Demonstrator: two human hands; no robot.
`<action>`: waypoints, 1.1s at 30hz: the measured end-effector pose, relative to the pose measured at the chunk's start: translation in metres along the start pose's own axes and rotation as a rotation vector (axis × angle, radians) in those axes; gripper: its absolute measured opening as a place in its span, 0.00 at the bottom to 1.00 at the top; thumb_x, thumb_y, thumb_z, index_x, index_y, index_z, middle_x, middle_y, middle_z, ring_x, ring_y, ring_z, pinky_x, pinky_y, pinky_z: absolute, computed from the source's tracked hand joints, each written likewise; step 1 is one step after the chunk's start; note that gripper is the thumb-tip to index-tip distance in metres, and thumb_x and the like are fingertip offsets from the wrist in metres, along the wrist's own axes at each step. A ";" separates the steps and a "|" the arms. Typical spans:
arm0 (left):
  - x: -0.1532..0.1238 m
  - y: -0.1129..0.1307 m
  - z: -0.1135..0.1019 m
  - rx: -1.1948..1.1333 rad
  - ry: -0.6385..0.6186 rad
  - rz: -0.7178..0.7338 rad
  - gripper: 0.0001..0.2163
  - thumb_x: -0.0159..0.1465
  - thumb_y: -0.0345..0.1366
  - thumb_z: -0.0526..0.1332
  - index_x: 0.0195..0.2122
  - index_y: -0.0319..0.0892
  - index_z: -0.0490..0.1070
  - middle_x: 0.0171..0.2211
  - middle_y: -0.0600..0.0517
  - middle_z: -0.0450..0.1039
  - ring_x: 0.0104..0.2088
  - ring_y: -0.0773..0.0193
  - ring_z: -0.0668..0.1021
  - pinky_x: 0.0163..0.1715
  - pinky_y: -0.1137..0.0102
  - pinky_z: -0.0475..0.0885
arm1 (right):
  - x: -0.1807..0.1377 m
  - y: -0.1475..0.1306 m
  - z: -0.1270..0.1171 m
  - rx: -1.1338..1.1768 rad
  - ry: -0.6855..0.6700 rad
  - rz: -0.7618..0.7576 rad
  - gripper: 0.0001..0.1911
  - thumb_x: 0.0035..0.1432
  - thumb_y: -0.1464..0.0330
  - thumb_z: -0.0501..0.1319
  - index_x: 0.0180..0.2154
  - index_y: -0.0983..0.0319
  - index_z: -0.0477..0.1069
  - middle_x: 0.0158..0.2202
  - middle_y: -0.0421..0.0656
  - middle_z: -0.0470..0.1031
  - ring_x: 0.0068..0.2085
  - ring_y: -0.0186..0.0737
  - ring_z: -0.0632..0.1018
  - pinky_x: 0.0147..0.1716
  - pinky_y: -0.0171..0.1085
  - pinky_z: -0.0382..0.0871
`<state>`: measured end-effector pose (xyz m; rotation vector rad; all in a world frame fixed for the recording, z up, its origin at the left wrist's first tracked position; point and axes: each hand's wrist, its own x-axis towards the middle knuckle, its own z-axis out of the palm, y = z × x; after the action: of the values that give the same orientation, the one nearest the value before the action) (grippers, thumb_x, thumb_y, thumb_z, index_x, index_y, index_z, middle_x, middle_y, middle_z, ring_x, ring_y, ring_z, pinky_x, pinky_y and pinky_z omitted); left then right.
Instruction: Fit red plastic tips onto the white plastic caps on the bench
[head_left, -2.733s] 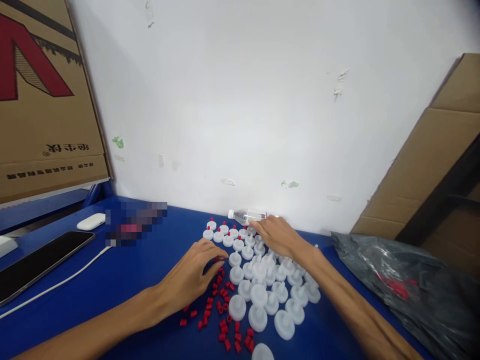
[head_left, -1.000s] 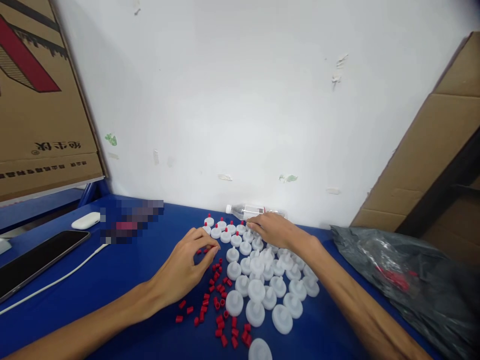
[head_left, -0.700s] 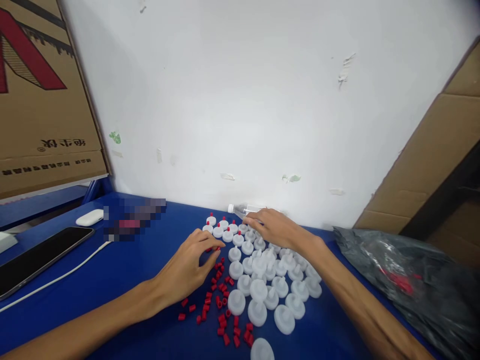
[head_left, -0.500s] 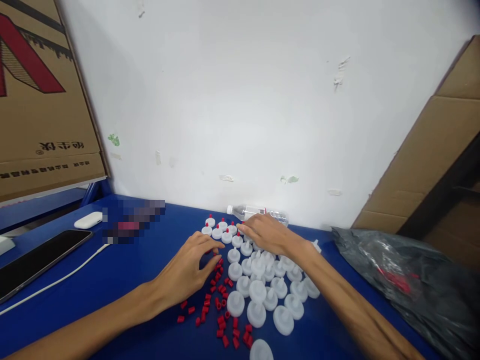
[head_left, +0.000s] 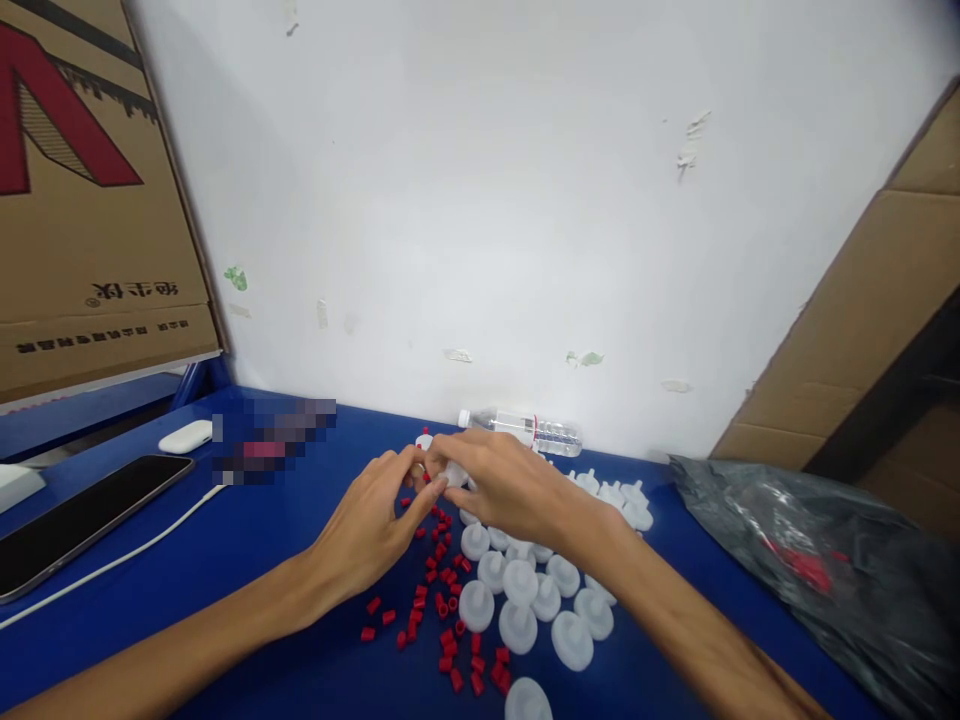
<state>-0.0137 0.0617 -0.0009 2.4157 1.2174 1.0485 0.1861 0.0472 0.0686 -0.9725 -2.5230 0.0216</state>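
My right hand is closed on a white spouted disc, partly hidden by the fingers. Facing it, my left hand pinches a small red cap between thumb and fingertips, right beside the disc. Loose red caps lie scattered on the blue table below my hands. To their right spreads a group of white spouted discs, most with bare spouts. Behind my fingers, a white disc with a red cap on its spout shows; others there are covered by my right hand.
A clear plastic bottle lies against the wall. A grey plastic bag with red pieces in clear wrap is at right. On the left are a phone, a white case, a white cable and a cardboard box.
My right hand has come left from the discs at the back, now with a white disc in its fingers. My left fingertips have moved slightly up and in to meet it.
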 end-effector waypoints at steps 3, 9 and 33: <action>0.001 0.000 -0.003 -0.005 -0.015 0.043 0.15 0.75 0.45 0.49 0.36 0.45 0.68 0.32 0.53 0.73 0.33 0.57 0.72 0.37 0.63 0.63 | 0.000 -0.009 -0.001 -0.061 -0.016 -0.036 0.12 0.62 0.78 0.58 0.45 0.59 0.65 0.38 0.41 0.78 0.38 0.38 0.76 0.33 0.35 0.66; 0.002 0.001 -0.007 -0.176 -0.095 0.012 0.17 0.74 0.44 0.49 0.32 0.45 0.71 0.31 0.54 0.73 0.31 0.59 0.69 0.37 0.64 0.58 | 0.001 -0.004 0.002 -0.178 -0.046 -0.098 0.09 0.63 0.77 0.59 0.43 0.61 0.65 0.37 0.43 0.78 0.36 0.38 0.76 0.30 0.35 0.67; 0.000 0.006 -0.002 -0.796 0.201 -0.301 0.23 0.70 0.51 0.52 0.22 0.45 0.49 0.22 0.59 0.43 0.23 0.68 0.49 0.22 0.70 0.50 | 0.013 -0.015 0.029 -0.556 0.407 -0.409 0.12 0.68 0.81 0.54 0.38 0.66 0.73 0.46 0.48 0.80 0.51 0.46 0.79 0.51 0.43 0.75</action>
<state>-0.0109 0.0579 0.0037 1.5083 0.9221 1.3628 0.1562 0.0479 0.0502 -0.5404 -2.3180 -0.9407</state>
